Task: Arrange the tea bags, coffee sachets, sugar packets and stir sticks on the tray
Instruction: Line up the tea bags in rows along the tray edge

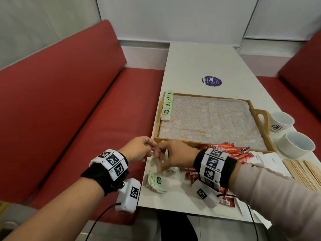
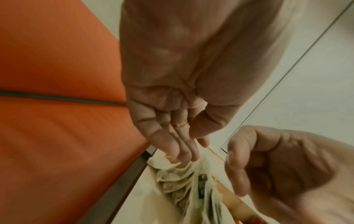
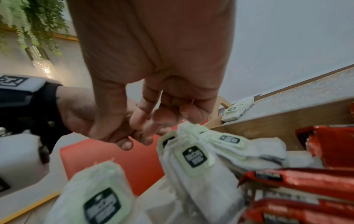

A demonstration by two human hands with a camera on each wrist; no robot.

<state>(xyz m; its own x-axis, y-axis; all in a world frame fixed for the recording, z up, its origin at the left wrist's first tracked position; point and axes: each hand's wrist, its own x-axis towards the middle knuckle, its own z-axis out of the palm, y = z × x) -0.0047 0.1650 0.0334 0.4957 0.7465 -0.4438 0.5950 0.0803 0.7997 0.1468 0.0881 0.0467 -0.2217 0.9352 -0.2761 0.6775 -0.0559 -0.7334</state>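
A wooden tray (image 1: 260, 119) with a patterned liner holds a row of green-tagged tea bags (image 1: 167, 105) along its left edge. My left hand (image 1: 152, 148) and right hand (image 1: 159, 160) meet at the table's front left corner. Together they hold a fanned bundle of tea bags (image 3: 193, 154) just in front of the tray. The left fingertips (image 2: 184, 154) pinch its top edge, and the right fingers (image 3: 189, 115) curl onto it. More tea bags (image 1: 157, 181) lie below. Red coffee sachets (image 1: 229, 150), white sugar packets (image 1: 267, 159) and wooden stir sticks (image 1: 305, 171) lie to the right.
Two white cups (image 1: 281, 120) (image 1: 297, 145) stand right of the tray handle. A red bench seat (image 1: 86, 127) runs along the table's left edge, and another one stands at the far right. A round blue sticker (image 1: 211, 81) is on the tabletop behind the tray.
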